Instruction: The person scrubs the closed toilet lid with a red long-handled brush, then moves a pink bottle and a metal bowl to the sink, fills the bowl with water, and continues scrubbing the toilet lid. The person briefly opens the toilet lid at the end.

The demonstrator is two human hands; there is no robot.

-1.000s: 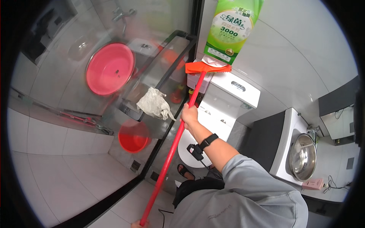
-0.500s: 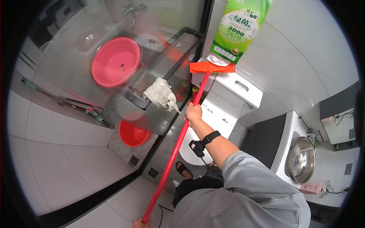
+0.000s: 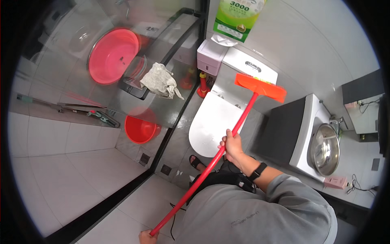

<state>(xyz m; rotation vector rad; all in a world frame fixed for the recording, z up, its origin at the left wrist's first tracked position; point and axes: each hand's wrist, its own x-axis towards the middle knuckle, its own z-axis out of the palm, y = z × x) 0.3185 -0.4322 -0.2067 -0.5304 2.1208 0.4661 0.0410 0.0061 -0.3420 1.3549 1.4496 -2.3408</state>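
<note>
A long-handled floor brush [image 3: 211, 164] with a red pole and a wide orange head slants across the view, held off the floor. Its head [image 3: 261, 87] hangs near the right side of the white toilet [image 3: 212, 122]. My right hand [image 3: 232, 146] is closed round the middle of the pole, over the front of the toilet lid. Down at the lower edge, my left hand [image 3: 148, 237] grips the pole's end and is partly cut off by the frame.
A glass partition carries a grey rag [image 3: 159, 81]. Behind it are a pink basin [image 3: 113, 55] and a red bucket [image 3: 142, 129]. A plunger [image 3: 203, 86] stands beside the toilet. At right is a washbasin [image 3: 325, 149]; a green tissue pack [image 3: 237, 20] hangs on the wall.
The brush head has swung right and down, from below the tissue pack to the toilet's right side. My right hand has moved right and down with the pole.
</note>
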